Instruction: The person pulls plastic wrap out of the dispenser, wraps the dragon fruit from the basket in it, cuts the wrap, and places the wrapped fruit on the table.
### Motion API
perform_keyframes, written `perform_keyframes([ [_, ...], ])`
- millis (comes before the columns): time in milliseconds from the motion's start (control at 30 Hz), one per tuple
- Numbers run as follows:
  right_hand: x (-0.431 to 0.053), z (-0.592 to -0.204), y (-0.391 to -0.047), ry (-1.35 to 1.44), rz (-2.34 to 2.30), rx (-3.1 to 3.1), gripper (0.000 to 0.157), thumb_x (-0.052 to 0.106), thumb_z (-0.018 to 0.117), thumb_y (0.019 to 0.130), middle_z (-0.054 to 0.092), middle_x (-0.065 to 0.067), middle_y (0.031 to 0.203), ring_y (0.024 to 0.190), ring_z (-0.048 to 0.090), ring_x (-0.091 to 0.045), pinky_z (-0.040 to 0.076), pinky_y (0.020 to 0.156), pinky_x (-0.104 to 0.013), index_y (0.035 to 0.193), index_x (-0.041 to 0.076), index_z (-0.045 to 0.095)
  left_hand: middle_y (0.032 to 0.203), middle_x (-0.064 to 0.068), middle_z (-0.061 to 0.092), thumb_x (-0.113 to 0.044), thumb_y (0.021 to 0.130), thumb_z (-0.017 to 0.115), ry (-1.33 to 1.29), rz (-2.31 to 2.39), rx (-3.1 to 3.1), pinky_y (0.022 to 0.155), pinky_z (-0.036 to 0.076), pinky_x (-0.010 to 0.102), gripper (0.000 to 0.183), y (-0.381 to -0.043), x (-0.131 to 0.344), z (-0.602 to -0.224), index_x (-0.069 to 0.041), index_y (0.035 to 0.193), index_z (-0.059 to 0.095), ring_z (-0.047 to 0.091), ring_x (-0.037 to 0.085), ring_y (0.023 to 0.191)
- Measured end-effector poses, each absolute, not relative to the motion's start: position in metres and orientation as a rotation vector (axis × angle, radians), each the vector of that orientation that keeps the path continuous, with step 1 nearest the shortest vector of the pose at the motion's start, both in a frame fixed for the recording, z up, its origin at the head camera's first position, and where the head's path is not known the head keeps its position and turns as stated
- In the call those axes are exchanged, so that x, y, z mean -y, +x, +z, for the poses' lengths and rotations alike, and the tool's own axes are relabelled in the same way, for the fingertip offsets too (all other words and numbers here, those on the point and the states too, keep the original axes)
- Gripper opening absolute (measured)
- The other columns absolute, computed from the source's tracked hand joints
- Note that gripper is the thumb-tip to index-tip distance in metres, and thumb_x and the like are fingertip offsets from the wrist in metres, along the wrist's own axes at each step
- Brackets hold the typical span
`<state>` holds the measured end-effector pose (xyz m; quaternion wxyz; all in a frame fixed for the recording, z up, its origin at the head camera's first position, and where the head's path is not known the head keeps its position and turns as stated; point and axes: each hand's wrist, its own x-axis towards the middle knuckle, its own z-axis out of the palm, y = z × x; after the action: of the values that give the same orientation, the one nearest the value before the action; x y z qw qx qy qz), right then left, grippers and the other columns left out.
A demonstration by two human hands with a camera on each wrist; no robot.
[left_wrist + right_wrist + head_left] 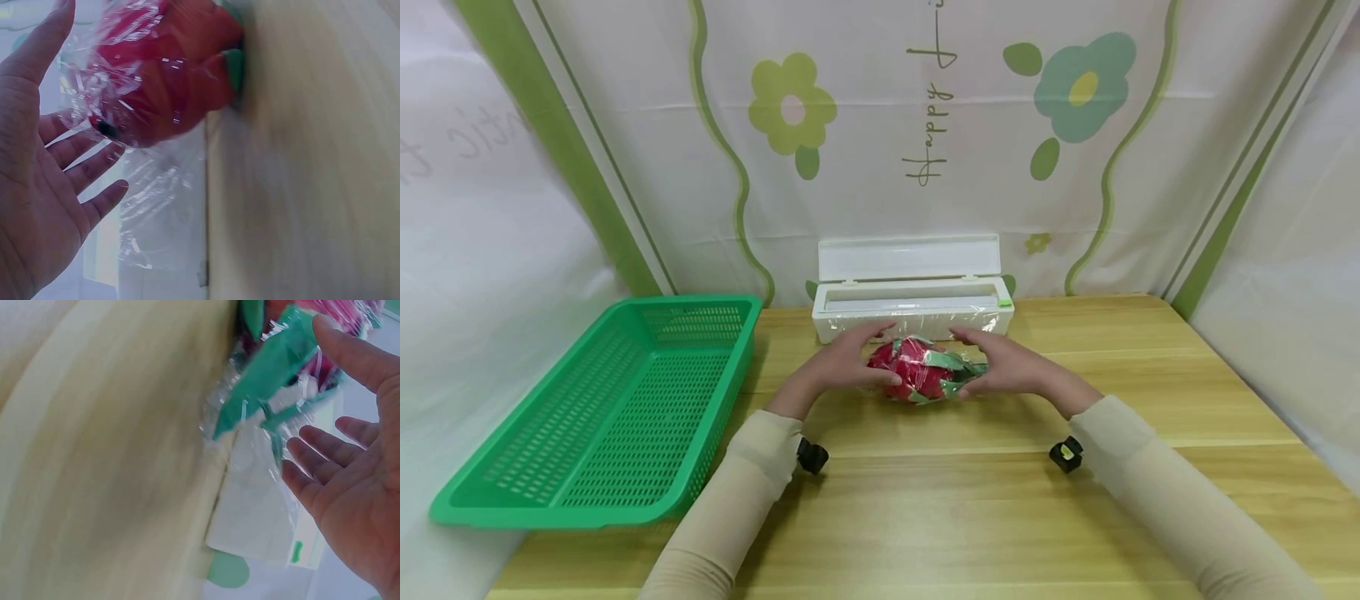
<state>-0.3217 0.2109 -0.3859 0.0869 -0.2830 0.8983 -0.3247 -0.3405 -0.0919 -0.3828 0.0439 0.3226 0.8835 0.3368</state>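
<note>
A red dragon fruit (917,367) with green leaf tips lies on the table, covered in clear plastic film (153,209). At its left end my left hand (853,362) has its fingers spread, the thumb along the near side and the fingertips right at the film. My right hand (1011,364) curves loosely about the leafy end, its thumb tip at a green leaf (272,369). Just behind stands a white cling film box (913,321) with its lid (910,258) raised. Film hangs over the box's front and drapes toward the fruit.
A green plastic basket (700,450) with perforated walls stands at the left. The wooden table (940,525) ends at a fabric backdrop (865,200) printed with flowers. Fabric walls rise at both sides. A small green tab (1005,302) sits on the box's right end.
</note>
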Motion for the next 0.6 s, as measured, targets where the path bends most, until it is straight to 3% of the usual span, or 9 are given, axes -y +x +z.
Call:
perform_keyframes([
  [200,-0.226,-0.375,-0.32,-0.826,-1.019,-2.704,0.098,0.025,0.084,0.077,0.035,-0.018,0.151,0.137,0.033,-0.036,0.029,0.107,-0.057,0.153,0.007,0.025,0.142,0.017,0.047,-0.05,0.081,0.075,1.024,1.043,-2.724,0.101,0.04,0.052,0.087,-0.339,0.085,-0.369,-0.012,0.15,0.037,0.045,0.033,0.129],
  [433,-0.243,-0.366,-0.325,-0.742,-1.081,-2.846,0.085,0.029,0.077,0.085,0.034,-0.018,0.151,0.136,0.033,-0.04,0.03,0.107,-0.057,0.151,0.003,0.029,0.149,0.003,0.042,-0.054,0.083,0.07,1.1,0.993,-2.799,0.106,0.037,0.043,0.082,-0.342,0.066,-0.355,-0.014,0.149,0.04,0.042,0.024,0.133],
  [600,-0.25,-0.368,-0.331,-0.62,-1.132,-2.948,0.079,0.029,0.072,0.089,0.034,-0.02,0.152,0.134,0.034,-0.044,0.032,0.106,-0.057,0.149,-0.001,0.029,0.149,0.001,0.041,-0.052,0.085,0.069,1.132,0.893,-2.865,0.108,0.034,0.041,0.078,-0.344,0.048,-0.345,-0.016,0.148,0.04,0.037,0.021,0.136],
])
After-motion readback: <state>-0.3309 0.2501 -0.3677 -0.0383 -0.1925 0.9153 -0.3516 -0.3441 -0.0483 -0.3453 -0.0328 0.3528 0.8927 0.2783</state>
